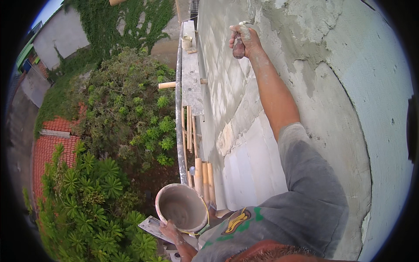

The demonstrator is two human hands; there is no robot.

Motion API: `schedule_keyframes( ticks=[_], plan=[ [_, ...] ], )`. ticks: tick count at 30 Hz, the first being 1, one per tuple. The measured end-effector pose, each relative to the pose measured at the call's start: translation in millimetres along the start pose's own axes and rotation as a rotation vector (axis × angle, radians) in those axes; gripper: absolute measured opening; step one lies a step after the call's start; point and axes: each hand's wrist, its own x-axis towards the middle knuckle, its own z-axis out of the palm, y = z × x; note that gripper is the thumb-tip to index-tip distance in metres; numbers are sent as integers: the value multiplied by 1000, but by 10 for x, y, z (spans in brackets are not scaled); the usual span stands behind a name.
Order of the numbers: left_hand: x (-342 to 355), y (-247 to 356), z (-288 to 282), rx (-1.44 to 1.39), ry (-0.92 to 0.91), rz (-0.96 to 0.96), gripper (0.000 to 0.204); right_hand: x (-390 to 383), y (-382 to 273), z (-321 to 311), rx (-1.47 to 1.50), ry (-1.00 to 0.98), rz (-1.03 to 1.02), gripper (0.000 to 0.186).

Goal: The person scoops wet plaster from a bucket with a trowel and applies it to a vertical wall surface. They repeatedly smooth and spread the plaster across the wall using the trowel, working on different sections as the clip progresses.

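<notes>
My right hand [249, 41], smeared with plaster, is raised on an outstretched arm against the rough grey wall. Its fingers wrap round the dark rounded handle of a trowel [238, 48]; the blade is mostly hidden behind the hand. Low down at the left, my left hand [172, 232] grips the side of a pale bucket [162, 204] near its rim. Grey residue coats the inside of the bucket, and a yellow handle hangs at its right side. A flat grey board [150, 225] shows beneath the bucket, beside my left hand.
Patchy wet and dry plaster covers the wall [314, 83] along my right. A narrow plank [191, 83] carries a small tub [187, 43] further ahead. Bamboo poles [199, 177] stand near the bucket. Beyond the scaffold rail, trees [104, 174] and a red tiled roof [52, 157] lie far below.
</notes>
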Motion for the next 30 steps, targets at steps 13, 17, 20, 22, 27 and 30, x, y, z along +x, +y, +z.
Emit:
schedule_keyframes(
  ticks=[13, 17, 20, 22, 27, 30],
  plan=[
    [233, 248, 170, 43, 26, 80, 23, 367, -357, -387, -75, 157, -32, 19],
    [372, 73, 135, 113, -60, 69, 27, -8, -135, -163, -75, 239, -206, 20],
    [430, 3, 236, 121, -30, 135, 20, 45, 105, -20, -108, 209, -282, 19],
    [424, -118, 288, 233, 68, 174, 23, 252, 248, 53, -99, 161, -288, 19],
    [258, -48, 289, 386, 76, 273, 25, 960, 342, -186, -187, 256, -189, 14],
    [246, -59, 226, 263, -11, 136, 26, 1032, 319, -307, -240, 335, -144, 10]
  ],
)
